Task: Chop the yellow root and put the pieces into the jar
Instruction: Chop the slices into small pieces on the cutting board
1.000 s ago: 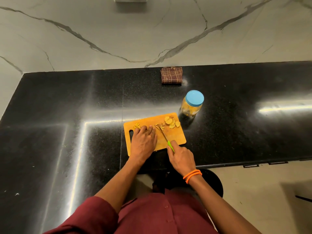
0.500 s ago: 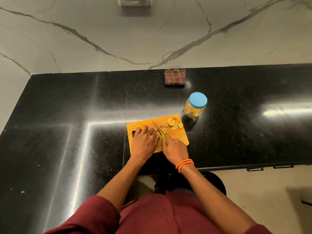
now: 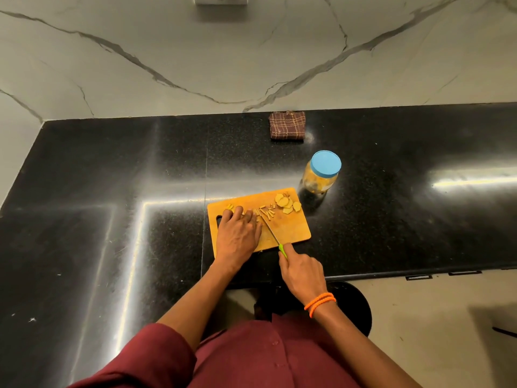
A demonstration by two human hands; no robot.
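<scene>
Worktop (image 3: 112,247): black polished stone, marble wall behind.

Cutting board (image 3: 291,233): orange, near the worktop's near edge, handle hole at left.

Yellow root (image 3: 230,206): a small piece shows beyond the left fingertips on the board's far left; the rest is hidden under the hand.

Cut pieces: thin sticks (image 3: 267,212) mid-board; round slices (image 3: 285,203) heaped at the far right corner.

Left hand (image 3: 240,233): lies on the board, fingers curled down over the root, pressing it.

Right hand (image 3: 302,271): grip closed round the knife's green handle; orange bands at the wrist.

Knife (image 3: 270,231): blade slanting across the board, tip just beside the left fingers.

Jar (image 3: 321,175): blue lid on, yellow contents, just right of and beyond the board.

Checked cloth (image 3: 287,126): folded, by the far wall.
</scene>
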